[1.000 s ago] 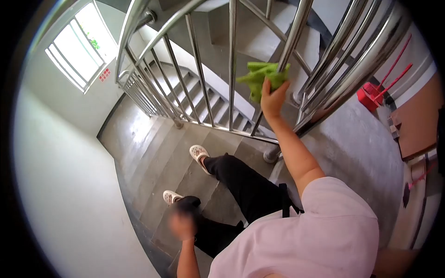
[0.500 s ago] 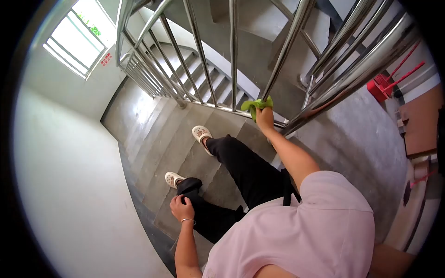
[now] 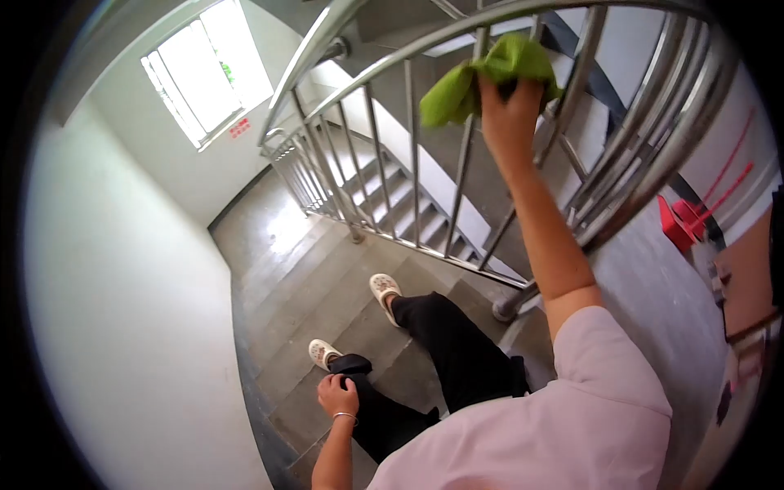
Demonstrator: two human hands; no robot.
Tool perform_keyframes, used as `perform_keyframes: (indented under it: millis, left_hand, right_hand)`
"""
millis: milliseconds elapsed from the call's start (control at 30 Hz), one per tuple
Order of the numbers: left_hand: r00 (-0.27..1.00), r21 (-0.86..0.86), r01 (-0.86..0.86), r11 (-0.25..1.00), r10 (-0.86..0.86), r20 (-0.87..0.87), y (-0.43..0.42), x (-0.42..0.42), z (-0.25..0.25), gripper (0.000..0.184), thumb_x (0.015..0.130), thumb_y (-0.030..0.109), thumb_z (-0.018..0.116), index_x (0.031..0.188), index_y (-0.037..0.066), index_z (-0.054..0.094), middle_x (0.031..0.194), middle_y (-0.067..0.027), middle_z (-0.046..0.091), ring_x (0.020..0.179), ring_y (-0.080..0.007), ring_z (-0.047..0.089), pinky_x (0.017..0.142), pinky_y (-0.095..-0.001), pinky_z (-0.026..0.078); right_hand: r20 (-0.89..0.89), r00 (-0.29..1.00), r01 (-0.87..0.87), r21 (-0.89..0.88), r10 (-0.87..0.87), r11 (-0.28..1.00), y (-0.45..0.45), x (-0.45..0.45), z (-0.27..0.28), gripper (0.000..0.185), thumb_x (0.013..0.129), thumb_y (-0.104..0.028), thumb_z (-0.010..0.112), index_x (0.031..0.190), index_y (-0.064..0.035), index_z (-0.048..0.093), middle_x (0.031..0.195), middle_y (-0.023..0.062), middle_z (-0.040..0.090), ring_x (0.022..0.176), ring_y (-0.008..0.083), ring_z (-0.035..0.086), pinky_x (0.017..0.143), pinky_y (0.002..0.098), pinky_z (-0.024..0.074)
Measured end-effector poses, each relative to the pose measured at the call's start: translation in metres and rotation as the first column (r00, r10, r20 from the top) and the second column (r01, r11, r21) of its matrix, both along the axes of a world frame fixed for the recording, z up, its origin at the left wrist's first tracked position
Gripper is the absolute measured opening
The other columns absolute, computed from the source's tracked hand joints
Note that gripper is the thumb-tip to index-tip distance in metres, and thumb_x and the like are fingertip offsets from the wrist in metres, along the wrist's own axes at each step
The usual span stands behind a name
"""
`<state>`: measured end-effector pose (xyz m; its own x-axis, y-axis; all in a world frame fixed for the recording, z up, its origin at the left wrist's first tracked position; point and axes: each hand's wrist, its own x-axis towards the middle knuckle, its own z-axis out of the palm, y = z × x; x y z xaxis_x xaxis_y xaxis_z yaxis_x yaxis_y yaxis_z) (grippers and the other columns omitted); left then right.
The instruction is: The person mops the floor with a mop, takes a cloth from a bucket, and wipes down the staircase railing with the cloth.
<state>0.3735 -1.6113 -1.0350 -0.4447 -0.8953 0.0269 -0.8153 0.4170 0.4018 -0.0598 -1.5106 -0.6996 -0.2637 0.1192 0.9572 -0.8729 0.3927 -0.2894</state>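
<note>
Right hand: grip closed on cloth at railing; wiping apparently unfinished, extent unclear. Left hand: loosely open.

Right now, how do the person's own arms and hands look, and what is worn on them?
The right hand is ungloved, with a short, pale pink sleeve on that side. The left hand, also ungloved, has a thin, light bracelet at its wrist.

railing is gleaming, smooth glossy metal, rag is showing soft matt cloth, floor is shining, smooth semi-gloss slabs, wall is looking smooth, matt, trousers are reading as matt fabric, shirt is showing smooth fabric, clogs are looking like plastic
</note>
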Motion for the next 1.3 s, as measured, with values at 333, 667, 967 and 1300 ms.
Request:
perform_keyframes:
  millis: [333, 667, 967, 1300]
  left_hand:
    - [1.0, -0.062, 0.018, 0.998, -0.017, 0.005, -0.002, 0.001, -0.002, 0.02, 0.07, 0.027, 0.059, 0.084, 0.013, 0.065, 0.099, -0.0052, 0.058, 0.1, -0.025, 0.05, 0.084, -0.0397, 0.039]
    - [0.995, 0.003, 0.053, 0.999, -0.053, 0.08, -0.008, -0.006, 0.004, 0.021, 0.069, 0.028, 0.06, 0.084, 0.014, 0.065, 0.099, -0.0035, 0.058, 0.1, -0.0233, 0.05, 0.084, -0.0385, 0.039]
    - [0.999, 0.003, 0.019, 1.0, -0.019, 0.039, -0.007, -0.007, 0.004, 0.02, 0.069, 0.027, 0.059, 0.083, 0.014, 0.066, 0.098, -0.0034, 0.059, 0.098, -0.0233, 0.051, 0.084, -0.0386, 0.04]
    - [0.999, -0.046, 0.024, 0.999, -0.025, -0.027, -0.007, -0.006, -0.011, 0.018, 0.068, 0.028, 0.059, 0.078, 0.015, 0.066, 0.093, -0.0029, 0.06, 0.095, -0.0241, 0.052, 0.08, -0.0397, 0.041]
  right_hand:
    - [0.233, 0.972, 0.043, -0.083, -0.023, 0.996, -0.066, -0.072, -0.165, 0.021, 0.083, -0.016, 0.052, 0.083, 0.0039, 0.059, 0.078, 0.0202, 0.06, 0.073, 0.0366, 0.057, 0.064, 0.0413, 0.0431]
    - [0.801, 0.541, -0.265, 0.45, -0.255, 0.853, -0.021, -0.025, -0.485, 0.026, 0.083, -0.021, 0.053, 0.098, -0.0007, 0.056, 0.093, 0.0216, 0.057, 0.091, 0.0391, 0.052, 0.076, 0.0438, 0.0416]
    - [0.97, 0.111, -0.471, 0.242, -0.216, 0.848, -0.005, -0.025, -0.447, 0.032, 0.081, -0.022, 0.057, 0.105, -0.0005, 0.055, 0.095, 0.0197, 0.06, 0.091, 0.0338, 0.056, 0.077, 0.0388, 0.0433]
    - [0.709, 0.673, -0.424, 0.134, 0.212, 0.896, 0.005, -0.048, -0.239, 0.037, 0.082, -0.03, 0.06, 0.102, 0.0019, 0.055, 0.093, 0.021, 0.059, 0.087, 0.0371, 0.055, 0.075, 0.0388, 0.0428]
